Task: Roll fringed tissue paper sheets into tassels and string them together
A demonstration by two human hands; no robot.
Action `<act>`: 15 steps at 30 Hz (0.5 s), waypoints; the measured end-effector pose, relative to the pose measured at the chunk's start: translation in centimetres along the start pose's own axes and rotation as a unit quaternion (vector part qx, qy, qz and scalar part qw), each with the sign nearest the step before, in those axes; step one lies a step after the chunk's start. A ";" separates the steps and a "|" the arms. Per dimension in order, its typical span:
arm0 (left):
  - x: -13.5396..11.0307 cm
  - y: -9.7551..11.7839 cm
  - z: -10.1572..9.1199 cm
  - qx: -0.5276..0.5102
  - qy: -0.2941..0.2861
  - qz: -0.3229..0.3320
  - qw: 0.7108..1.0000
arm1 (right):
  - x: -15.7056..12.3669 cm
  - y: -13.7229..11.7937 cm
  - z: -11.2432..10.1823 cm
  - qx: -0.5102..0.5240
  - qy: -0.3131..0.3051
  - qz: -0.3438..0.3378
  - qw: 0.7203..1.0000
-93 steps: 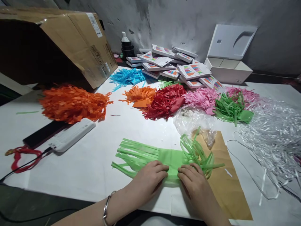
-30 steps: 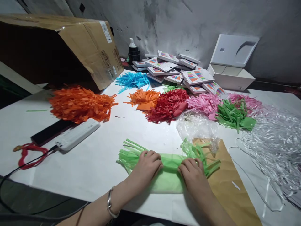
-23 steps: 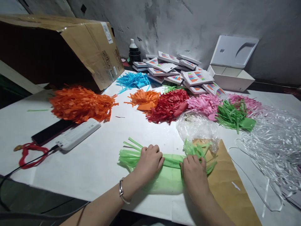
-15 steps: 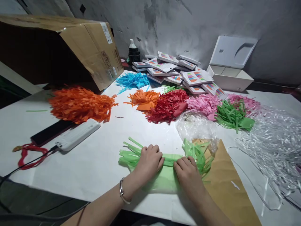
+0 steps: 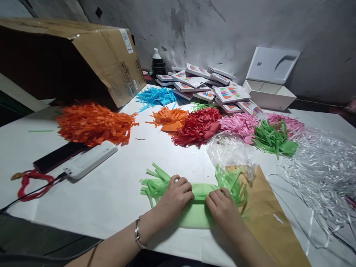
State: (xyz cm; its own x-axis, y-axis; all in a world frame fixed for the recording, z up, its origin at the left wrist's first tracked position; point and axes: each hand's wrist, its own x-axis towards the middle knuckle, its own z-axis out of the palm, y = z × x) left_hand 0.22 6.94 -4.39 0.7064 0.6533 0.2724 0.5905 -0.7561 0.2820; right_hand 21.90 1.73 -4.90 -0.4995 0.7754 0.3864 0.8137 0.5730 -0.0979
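Note:
A light green fringed tissue paper (image 5: 198,211) lies rolled up near the table's front edge, with cut strips fanning out at both ends. My left hand (image 5: 175,195) curls over the roll's left part, its fingers pressed on the paper. My right hand (image 5: 222,208) grips the roll's right part, next to the right fringe (image 5: 231,181). A metal bangle sits on my left wrist. The roll's right end rests on a brown paper sheet (image 5: 271,226).
Fringed paper heaps lie across the white table: orange (image 5: 93,122), blue (image 5: 155,96), red (image 5: 198,126), pink (image 5: 239,124), green (image 5: 274,139), silver strips (image 5: 324,167). A clear plastic bag (image 5: 230,150), a big cardboard box (image 5: 69,55), stacked packets (image 5: 211,85), a white power bank (image 5: 89,159) with cable.
The green paper has been rolled from a flat sheet into a tighter bundle. My hands have moved closer together on it, and the fringes have bunched up.

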 end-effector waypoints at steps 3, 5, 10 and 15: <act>-0.7 -0.1 -0.3 -0.010 -0.014 -0.013 1.000 | -1.0 0.9 -0.3 0.012 0.005 0.036 0.999; -0.9 0.0 -0.6 -0.014 -0.023 -0.047 0.999 | -1.2 1.2 -0.1 0.013 0.011 0.071 0.997; 0.2 0.7 -1.4 0.020 -0.048 -0.158 0.986 | -0.4 0.9 0.5 -0.024 0.011 0.129 0.991; 1.2 1.1 -1.6 0.005 -0.073 -0.187 0.980 | 0.7 0.1 0.1 -0.027 0.010 0.101 0.994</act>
State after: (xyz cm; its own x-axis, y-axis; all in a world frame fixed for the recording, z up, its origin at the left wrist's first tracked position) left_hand 1.06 6.95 -2.34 0.4880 0.8727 0.0177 0.8219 -0.4663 0.3272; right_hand 21.58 2.39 -4.70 -0.3193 0.8675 0.3815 0.9119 0.3908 -0.1255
